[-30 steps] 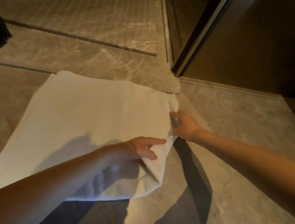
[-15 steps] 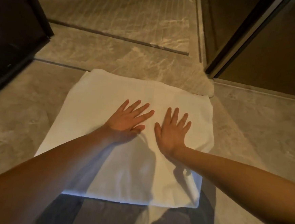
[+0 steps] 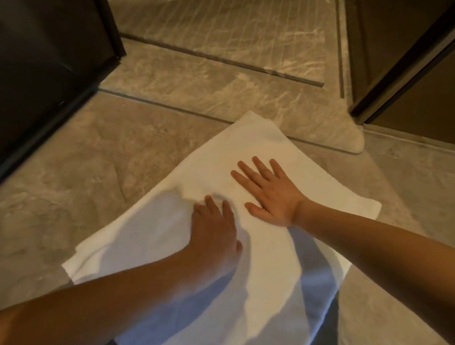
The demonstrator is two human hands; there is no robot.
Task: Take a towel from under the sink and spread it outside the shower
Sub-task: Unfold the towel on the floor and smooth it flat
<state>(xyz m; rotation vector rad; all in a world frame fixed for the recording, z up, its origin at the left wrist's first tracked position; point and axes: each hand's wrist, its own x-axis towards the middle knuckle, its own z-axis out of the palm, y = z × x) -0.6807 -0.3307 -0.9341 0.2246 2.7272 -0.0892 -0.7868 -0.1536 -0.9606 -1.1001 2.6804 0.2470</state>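
A white towel (image 3: 287,299) lies spread flat on the grey marble floor, its far corner near the shower threshold (image 3: 227,90). My right hand (image 3: 269,194) lies palm down on the towel's far half, fingers straight and spread. Nearer to me, my left hand (image 3: 214,236) presses on the towel's middle with its fingers pointing away; a small ripple of cloth bunches in front of its fingertips. Shadows of both arms fall across the towel's near part.
A dark framed glass panel (image 3: 37,81) stands at the left. Another dark frame and a brown wall (image 3: 419,78) rise at the right. The shower floor (image 3: 219,22) with fine lines lies beyond the threshold. Bare marble floor surrounds the towel.
A second ago both hands held the towel's right edge, then lay flat on it. Now the view has swung left, the towel appears turned, and my left hand has slid back toward me.
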